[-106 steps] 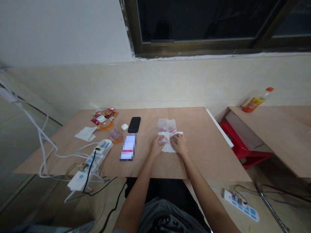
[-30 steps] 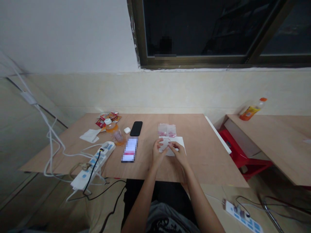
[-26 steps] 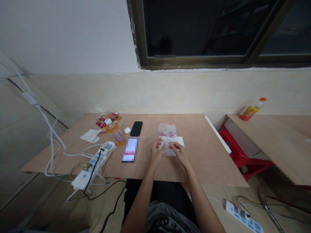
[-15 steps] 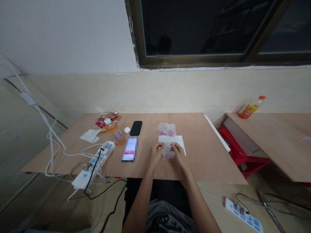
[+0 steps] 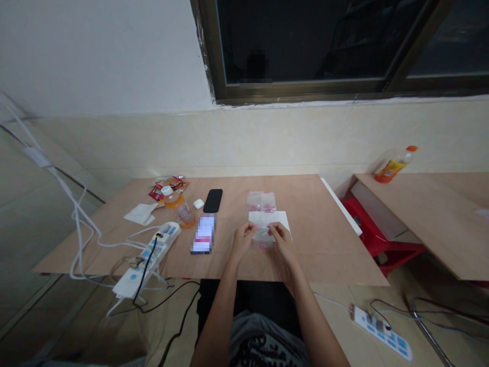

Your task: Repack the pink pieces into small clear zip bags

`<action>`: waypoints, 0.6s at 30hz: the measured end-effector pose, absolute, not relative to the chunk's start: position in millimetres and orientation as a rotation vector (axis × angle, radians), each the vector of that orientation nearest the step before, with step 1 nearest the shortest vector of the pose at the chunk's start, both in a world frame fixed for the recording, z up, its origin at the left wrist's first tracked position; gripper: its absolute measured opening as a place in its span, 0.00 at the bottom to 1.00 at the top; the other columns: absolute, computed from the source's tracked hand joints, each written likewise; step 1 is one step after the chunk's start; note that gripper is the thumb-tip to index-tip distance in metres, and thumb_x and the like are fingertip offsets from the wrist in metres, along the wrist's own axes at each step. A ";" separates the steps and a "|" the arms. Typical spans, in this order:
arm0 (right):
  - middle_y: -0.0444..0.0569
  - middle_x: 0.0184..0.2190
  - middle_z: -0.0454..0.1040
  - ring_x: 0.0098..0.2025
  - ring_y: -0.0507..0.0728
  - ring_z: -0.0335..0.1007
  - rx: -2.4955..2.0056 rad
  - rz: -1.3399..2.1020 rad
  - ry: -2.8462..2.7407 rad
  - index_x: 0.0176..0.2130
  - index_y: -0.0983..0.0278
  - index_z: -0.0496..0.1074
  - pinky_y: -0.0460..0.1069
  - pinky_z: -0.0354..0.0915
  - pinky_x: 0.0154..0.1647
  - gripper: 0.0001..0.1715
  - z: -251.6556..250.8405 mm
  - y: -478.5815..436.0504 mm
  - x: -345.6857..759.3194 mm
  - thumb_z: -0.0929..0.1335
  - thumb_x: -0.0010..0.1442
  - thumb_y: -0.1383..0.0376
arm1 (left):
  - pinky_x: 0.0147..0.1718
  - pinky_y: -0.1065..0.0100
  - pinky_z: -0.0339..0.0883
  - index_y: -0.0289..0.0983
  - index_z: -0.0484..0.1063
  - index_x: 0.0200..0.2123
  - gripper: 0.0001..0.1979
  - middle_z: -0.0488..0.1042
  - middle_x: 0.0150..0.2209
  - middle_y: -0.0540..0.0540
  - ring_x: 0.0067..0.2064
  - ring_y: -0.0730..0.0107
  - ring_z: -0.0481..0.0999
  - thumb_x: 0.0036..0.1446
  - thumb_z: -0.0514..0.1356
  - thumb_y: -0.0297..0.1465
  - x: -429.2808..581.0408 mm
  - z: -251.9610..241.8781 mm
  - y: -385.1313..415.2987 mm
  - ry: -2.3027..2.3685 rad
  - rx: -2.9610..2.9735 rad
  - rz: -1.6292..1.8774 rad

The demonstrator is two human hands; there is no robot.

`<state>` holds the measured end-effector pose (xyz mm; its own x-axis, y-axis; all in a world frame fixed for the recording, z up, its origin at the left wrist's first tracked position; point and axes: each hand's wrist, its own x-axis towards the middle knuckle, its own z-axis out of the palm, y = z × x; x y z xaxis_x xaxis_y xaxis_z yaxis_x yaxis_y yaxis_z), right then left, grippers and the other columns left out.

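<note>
Over the near half of a white sheet of paper (image 5: 275,219), a small clear plastic bag (image 5: 262,236) is stretched between my two hands. Its left upper edge is pinched by my left hand (image 5: 243,238), fingers closed. On the opposite side my right hand (image 5: 281,237) is closed on the bag with thumb and fingertips. Small pink pieces show near the bag's lower end, too small to name. Just beyond the paper lie two similar clear bags (image 5: 262,201), side by side, with pink pieces along their near ends.
Left on the wooden table (image 5: 324,244) are a lit phone (image 5: 204,234), a black phone (image 5: 213,201), a white case (image 5: 198,204), an orange drink bottle (image 5: 178,208), wrappers (image 5: 168,186), tissue (image 5: 140,214) and a power strip (image 5: 148,260) with cables. A red stool (image 5: 376,242) stands right.
My hands remain on the bag, with the fingers shifted slightly at its upper edge. The bag appears pulled flatter. The camera view has tilted slightly.
</note>
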<state>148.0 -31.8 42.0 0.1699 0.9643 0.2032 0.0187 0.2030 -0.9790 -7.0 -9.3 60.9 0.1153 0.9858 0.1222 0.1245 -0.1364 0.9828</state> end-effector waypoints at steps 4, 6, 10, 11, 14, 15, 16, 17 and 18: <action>0.44 0.27 0.68 0.32 0.54 0.63 -1.161 0.908 -1.194 0.29 0.61 0.68 0.47 0.58 0.34 0.14 45.6 -32.3 148.1 0.65 0.59 0.55 | 0.31 0.72 0.60 0.35 0.69 0.26 0.12 0.70 0.26 0.50 0.32 0.71 0.70 0.55 0.57 0.38 -6.1 62.8 -10.9 1.165 1.465 1.141; 0.43 0.26 0.67 0.31 0.54 0.62 -1.187 0.871 -1.181 0.27 0.61 0.67 0.47 0.57 0.33 0.14 47.5 -32.7 147.5 0.64 0.58 0.56 | 0.32 0.72 0.61 0.35 0.69 0.26 0.12 0.70 0.27 0.50 0.32 0.71 0.70 0.56 0.57 0.38 -4.7 61.8 -11.5 1.154 1.478 1.139; 0.42 0.24 0.66 0.30 0.53 0.62 -1.197 0.844 -1.143 0.25 0.61 0.65 0.46 0.57 0.32 0.14 48.4 -33.6 146.8 0.64 0.58 0.57 | 0.34 0.72 0.63 0.35 0.70 0.29 0.12 0.72 0.30 0.49 0.35 0.69 0.72 0.56 0.57 0.39 -1.2 57.4 -11.9 1.121 1.448 1.146; 0.42 0.24 0.66 0.30 0.53 0.62 -1.184 0.856 -1.140 0.26 0.61 0.66 0.47 0.57 0.32 0.13 48.1 -33.8 146.9 0.64 0.58 0.57 | 0.35 0.71 0.63 0.35 0.70 0.29 0.12 0.73 0.30 0.48 0.35 0.69 0.72 0.56 0.58 0.38 -0.4 56.2 -11.9 1.117 1.435 1.143; 0.43 0.26 0.69 0.31 0.54 0.65 -1.159 0.921 -1.176 0.28 0.61 0.69 0.47 0.58 0.33 0.13 46.6 -34.3 146.8 0.65 0.58 0.56 | 0.36 0.70 0.64 0.35 0.72 0.30 0.11 0.74 0.31 0.47 0.36 0.67 0.74 0.53 0.61 0.38 2.0 54.2 -12.0 1.110 1.443 1.132; 0.43 0.26 0.70 0.31 0.54 0.65 -1.158 0.938 -1.189 0.28 0.61 0.70 0.47 0.59 0.34 0.13 46.2 -34.4 146.6 0.66 0.58 0.56 | 0.37 0.70 0.65 0.35 0.73 0.31 0.10 0.75 0.32 0.47 0.37 0.67 0.74 0.53 0.61 0.38 2.7 54.2 -12.1 1.109 1.452 1.134; 0.44 0.25 0.70 0.31 0.54 0.66 -1.158 0.949 -1.197 0.28 0.61 0.70 0.47 0.59 0.33 0.13 45.8 -34.7 146.3 0.66 0.58 0.55 | 0.37 0.70 0.65 0.35 0.73 0.31 0.11 0.75 0.32 0.46 0.37 0.67 0.74 0.53 0.61 0.38 3.4 54.5 -12.3 1.106 1.461 1.137; 0.44 0.25 0.70 0.31 0.54 0.66 -1.159 0.952 -1.198 0.28 0.61 0.70 0.47 0.59 0.33 0.13 45.4 -34.9 145.8 0.66 0.57 0.55 | 0.38 0.69 0.65 0.35 0.73 0.31 0.11 0.75 0.32 0.46 0.37 0.66 0.74 0.53 0.61 0.38 4.1 55.2 -12.6 1.104 1.469 1.138; 0.43 0.25 0.70 0.31 0.54 0.66 -1.161 0.949 -1.194 0.28 0.62 0.70 0.47 0.59 0.33 0.13 45.2 -35.3 145.2 0.66 0.57 0.55 | 0.37 0.69 0.66 0.35 0.73 0.31 0.11 0.75 0.32 0.46 0.37 0.66 0.75 0.54 0.60 0.38 4.5 56.0 -13.0 1.104 1.475 1.138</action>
